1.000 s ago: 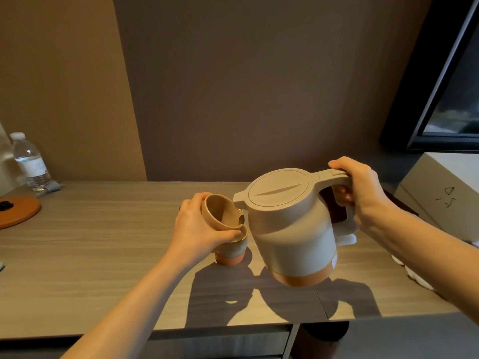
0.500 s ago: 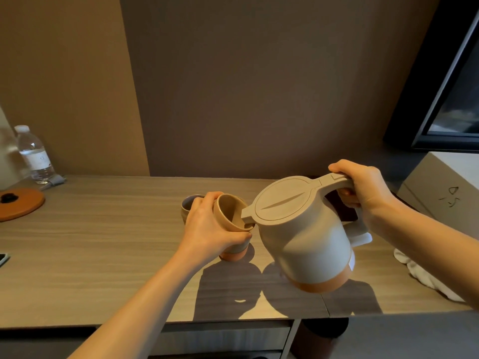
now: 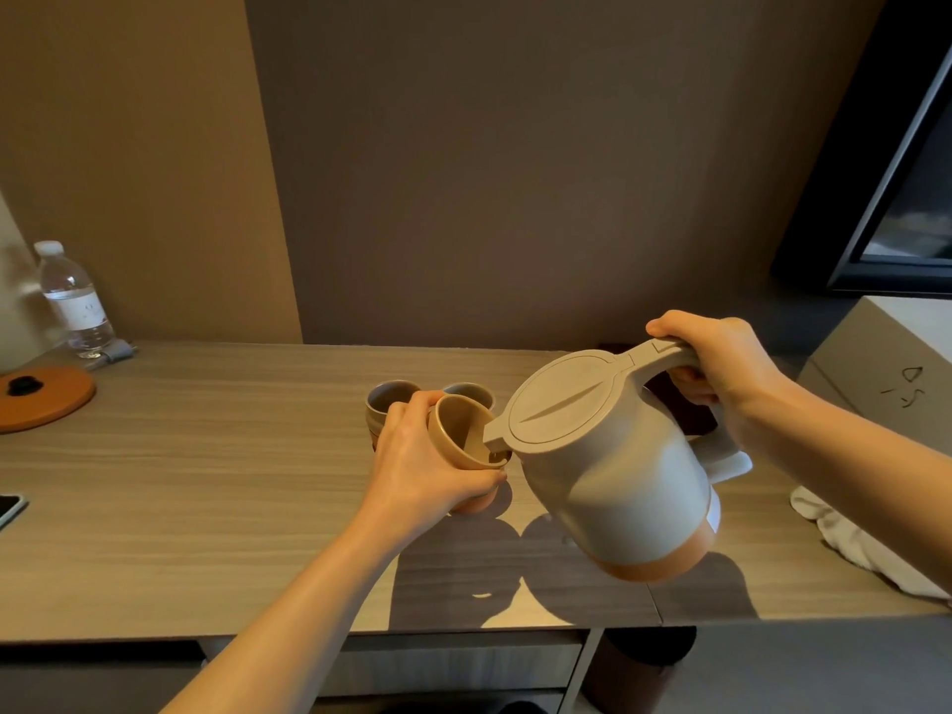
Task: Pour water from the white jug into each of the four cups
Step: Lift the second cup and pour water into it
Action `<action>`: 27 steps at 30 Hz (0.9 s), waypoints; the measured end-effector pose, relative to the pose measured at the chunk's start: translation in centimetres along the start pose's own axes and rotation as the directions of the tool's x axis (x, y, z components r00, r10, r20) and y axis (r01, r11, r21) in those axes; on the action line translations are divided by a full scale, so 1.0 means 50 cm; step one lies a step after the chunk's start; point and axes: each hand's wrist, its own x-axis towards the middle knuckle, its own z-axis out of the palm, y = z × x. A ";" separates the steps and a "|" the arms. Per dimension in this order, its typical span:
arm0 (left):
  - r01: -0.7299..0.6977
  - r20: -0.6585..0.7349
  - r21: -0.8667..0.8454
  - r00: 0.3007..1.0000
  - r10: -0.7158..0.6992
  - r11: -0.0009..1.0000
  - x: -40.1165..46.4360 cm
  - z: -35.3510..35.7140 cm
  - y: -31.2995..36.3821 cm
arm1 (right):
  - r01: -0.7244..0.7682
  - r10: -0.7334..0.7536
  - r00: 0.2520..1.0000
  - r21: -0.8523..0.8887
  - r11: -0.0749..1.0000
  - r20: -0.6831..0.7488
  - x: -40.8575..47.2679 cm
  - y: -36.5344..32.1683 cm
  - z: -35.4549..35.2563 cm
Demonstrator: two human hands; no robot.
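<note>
My right hand (image 3: 721,368) grips the handle of the white jug (image 3: 618,471), which has an orange base and a shut lid and tilts to the left. Its spout rests at the rim of a tan cup (image 3: 456,430) that my left hand (image 3: 422,466) holds tilted above the table. Beneath that cup, mostly hidden by my fingers, stands another cup (image 3: 476,499) with an orange base. Two more cups stand just behind: one (image 3: 389,404) to the left, one (image 3: 469,394) to the right. No water stream can be made out.
The wooden table (image 3: 206,481) carries a water bottle (image 3: 74,301) and an orange round coaster (image 3: 44,404) at the far left, a phone edge (image 3: 7,510) at the left border, and a white cloth (image 3: 865,543) at the right. A grey box (image 3: 886,373) stands at the right.
The jug has tilted further left, bringing its spout to the held cup's rim. My left hand turned the cup toward the spout. The view shifted, revealing the two cups behind.
</note>
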 end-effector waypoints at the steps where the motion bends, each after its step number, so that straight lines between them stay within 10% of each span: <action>1: 0.003 0.000 -0.001 1.000 -0.003 1.000 -0.001 0.001 0.000 | 0.002 -0.002 1.000 -0.008 1.000 0.001 0.000 0.000 0.001; 27: 0.027 0.002 -0.057 1.000 -0.027 0.998 -0.016 0.011 -0.004 | 0.046 -0.044 0.999 -0.098 0.994 0.019 0.000 -0.014 0.013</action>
